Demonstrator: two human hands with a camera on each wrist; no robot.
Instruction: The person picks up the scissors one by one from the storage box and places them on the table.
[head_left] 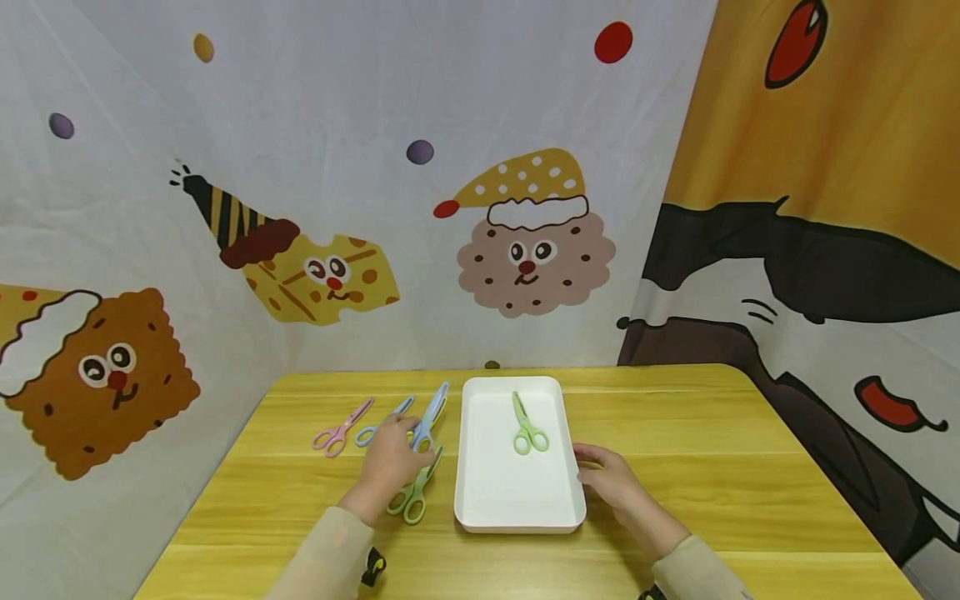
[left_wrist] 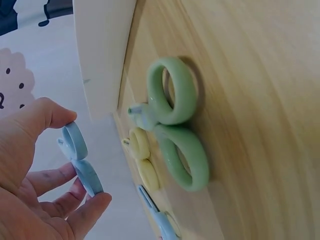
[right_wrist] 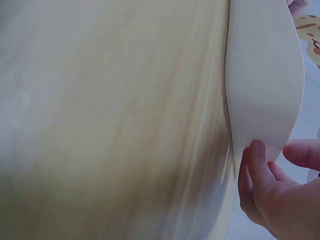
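Observation:
My left hand (head_left: 393, 458) pinches a pair of light blue scissors (head_left: 431, 412) by the handle loops (left_wrist: 89, 175), thumb on one side and fingertips on the other; in the left wrist view they are raised off the table. Below that hand lie green scissors (head_left: 414, 502), with yellow scissors (left_wrist: 140, 145) just behind them. Another blue pair (head_left: 366, 435) lies further left, partly covered by the hand. A white tray (head_left: 495, 500) stands to the right, with green scissors (head_left: 529, 437) inside. The fingers of my right hand (head_left: 611, 479) touch the tray's right outer wall (right_wrist: 265, 75).
Pink scissors (head_left: 341, 429) lie at the left of the wooden table (head_left: 675, 425). A printed cloth (head_left: 337, 100) with cartoon figures hangs behind the table's far edge. The tray's raised rim stands between the two hands.

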